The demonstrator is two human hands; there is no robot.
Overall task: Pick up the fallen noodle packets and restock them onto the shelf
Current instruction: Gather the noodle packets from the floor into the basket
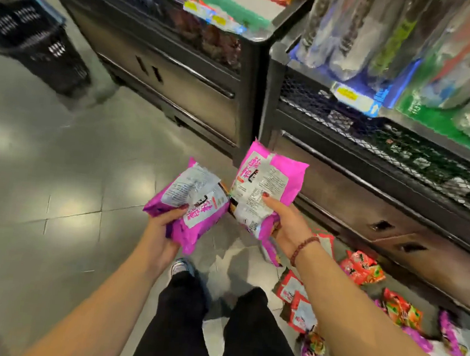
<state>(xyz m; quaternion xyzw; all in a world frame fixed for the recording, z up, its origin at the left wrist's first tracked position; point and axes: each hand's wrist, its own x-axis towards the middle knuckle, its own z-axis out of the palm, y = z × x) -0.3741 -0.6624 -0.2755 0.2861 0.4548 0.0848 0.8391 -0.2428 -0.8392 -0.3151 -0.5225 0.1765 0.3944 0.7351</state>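
- Head view looks down on two bare arms in front of a dark metal shelf unit with mesh fronts.
- The left hand curls its fingers round the lower end of a magenta plastic noodle packet, with the thumb on the printed back.
- The right hand grips a second magenta noodle packet from below, thumb pressed on its white label. This packet stands nearly upright, and the inner edges of the two almost touch.
- Another magenta edge shows under the right hand; whether it is held or lying on the ground cannot be told.
- More fallen packets lie on the grey tiled floor at the foot of the shelf, to the person's right: red packets and loose magenta packets.
- These packets are probably light, with slick, crinkly film puffed around a brittle noodle block.
- The best hold is likely across the middle, thumb on one face and fingers on the other, squeezing gently. The sealed ends would slip or crease.
- A black plastic basket stands on the floor, well apart at far left.
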